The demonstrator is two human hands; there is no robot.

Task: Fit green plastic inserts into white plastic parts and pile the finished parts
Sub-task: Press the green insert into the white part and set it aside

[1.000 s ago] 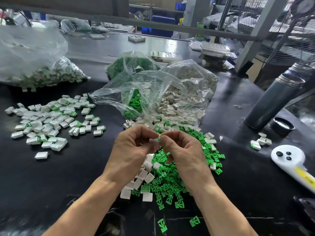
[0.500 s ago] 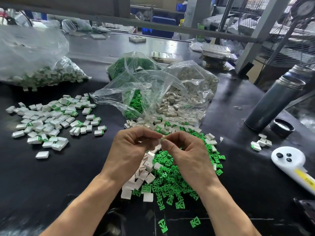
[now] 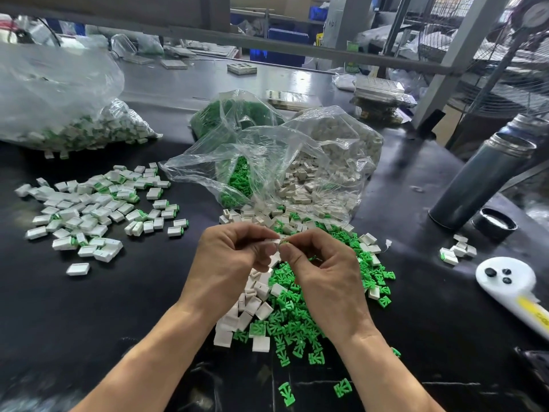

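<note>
My left hand point(image 3: 228, 257) pinches a small white plastic part point(image 3: 272, 241) above the middle of the black table. My right hand point(image 3: 323, 269) meets it fingertip to fingertip and pinches a green insert point(image 3: 285, 240) at the part's end; only a sliver of green shows. Under both hands lies a mixed heap of loose green inserts point(image 3: 297, 316) and white parts point(image 3: 252, 304). A spread pile of finished white parts with green ends point(image 3: 95, 209) lies to the left.
Open clear bags of green inserts point(image 3: 237, 179) and white parts point(image 3: 320, 179) lie behind the heap. A big bag of finished parts point(image 3: 74, 132) sits far left. A grey flask point(image 3: 481, 179), its cap point(image 3: 494, 223), a white handheld controller point(image 3: 511, 281) and a few parts point(image 3: 457, 251) stand right.
The two hands have stayed together over the heap, fingertips shifting slightly as the green insert sits deeper at the white part's end. Nothing else has moved.
</note>
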